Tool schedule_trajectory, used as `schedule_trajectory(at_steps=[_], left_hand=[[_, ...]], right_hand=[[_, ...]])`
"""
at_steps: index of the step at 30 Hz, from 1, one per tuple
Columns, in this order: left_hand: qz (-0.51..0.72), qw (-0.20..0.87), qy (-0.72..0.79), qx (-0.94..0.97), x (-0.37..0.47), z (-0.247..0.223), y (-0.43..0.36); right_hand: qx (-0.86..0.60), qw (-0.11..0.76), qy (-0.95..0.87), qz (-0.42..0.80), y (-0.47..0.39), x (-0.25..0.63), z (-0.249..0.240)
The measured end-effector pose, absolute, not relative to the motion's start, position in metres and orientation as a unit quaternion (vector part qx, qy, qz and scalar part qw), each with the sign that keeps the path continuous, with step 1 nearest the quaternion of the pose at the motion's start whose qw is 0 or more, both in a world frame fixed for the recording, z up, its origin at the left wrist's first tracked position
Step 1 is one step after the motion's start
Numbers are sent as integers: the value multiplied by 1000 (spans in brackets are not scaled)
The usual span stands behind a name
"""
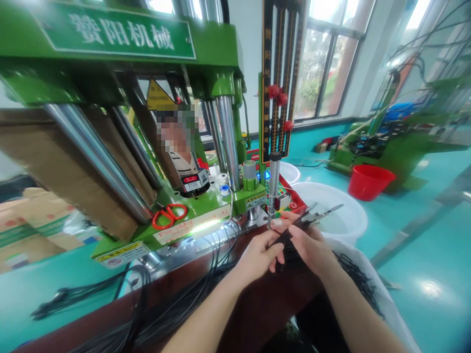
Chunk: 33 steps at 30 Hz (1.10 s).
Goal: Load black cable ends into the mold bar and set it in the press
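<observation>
Bare forearms (219, 309) reach in from the near edge, and over my feed I see the left hand (259, 252) and right hand (312, 247) close together, both with fingers wrapped on a bundle of thin black strands (305, 221), probably cables, though blur hides their ends. I find that bundle right of centre, nearer than the white basin (362, 211); far left of it, red-handled scissors (161, 220) lie on the green hydraulic press (217, 44).
</observation>
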<state>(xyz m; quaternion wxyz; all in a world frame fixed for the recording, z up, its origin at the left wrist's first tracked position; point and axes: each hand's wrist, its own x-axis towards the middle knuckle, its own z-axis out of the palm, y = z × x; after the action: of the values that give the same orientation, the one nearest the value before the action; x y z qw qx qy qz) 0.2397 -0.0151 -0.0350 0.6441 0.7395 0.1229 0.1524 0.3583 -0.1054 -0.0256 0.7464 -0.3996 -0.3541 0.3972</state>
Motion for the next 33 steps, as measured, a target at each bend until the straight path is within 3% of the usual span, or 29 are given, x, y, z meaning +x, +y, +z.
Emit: schedule_trajectory(at_steps=[8, 14, 20, 29, 33], left_hand=[[150, 698, 147, 684, 249, -44, -6], [133, 722, 147, 662, 254, -49, -2], [142, 735, 181, 638, 256, -47, 2], [204, 631, 233, 711, 263, -55, 5], [158, 628, 196, 737, 257, -54, -4]], right_hand=[[-480, 719, -357, 354, -99, 378, -54], [-408, 799, -274, 348, -98, 383, -49], [-409, 804, -279, 330, -102, 387, -51], [-424, 838, -266, 218, -141, 384, -65], [-436, 814, -214, 319, -148, 389, -93]])
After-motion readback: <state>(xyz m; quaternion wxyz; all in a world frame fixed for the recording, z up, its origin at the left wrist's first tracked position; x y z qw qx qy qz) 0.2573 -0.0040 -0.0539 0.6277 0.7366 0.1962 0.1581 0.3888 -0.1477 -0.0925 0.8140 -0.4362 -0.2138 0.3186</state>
